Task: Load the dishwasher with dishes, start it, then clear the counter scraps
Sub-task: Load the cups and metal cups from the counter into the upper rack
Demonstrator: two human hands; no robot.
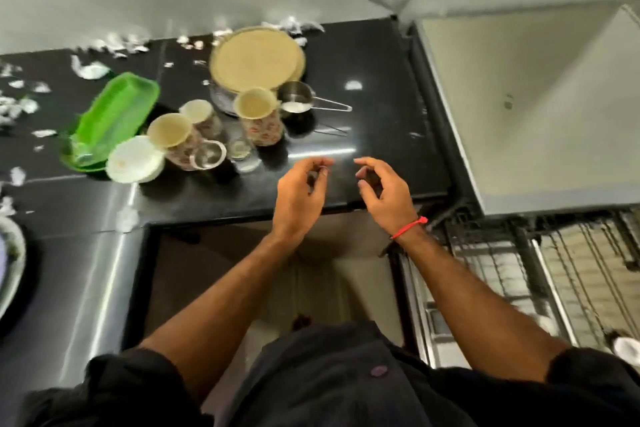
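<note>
My left hand [300, 191] and my right hand [384, 191] hover side by side above the front edge of the black counter [381, 121], fingers loosely curled, holding nothing. Left of them stand dishes: a floral mug [259, 114], two more floral mugs [176, 139], small glasses [240, 149], a white bowl [133, 159], a green tray [110, 118], round plates [254, 59] and a steel measuring cup [301, 100]. White scraps [114, 43] lie scattered along the back and left of the counter. The open dishwasher rack [519, 270] is at lower right.
A grey appliance top [540, 107] stands at the right, beside the counter. A steel surface [86, 270] runs along the left, with a plate's edge [10, 253] at the far left. An open cabinet space lies below the counter in front of me.
</note>
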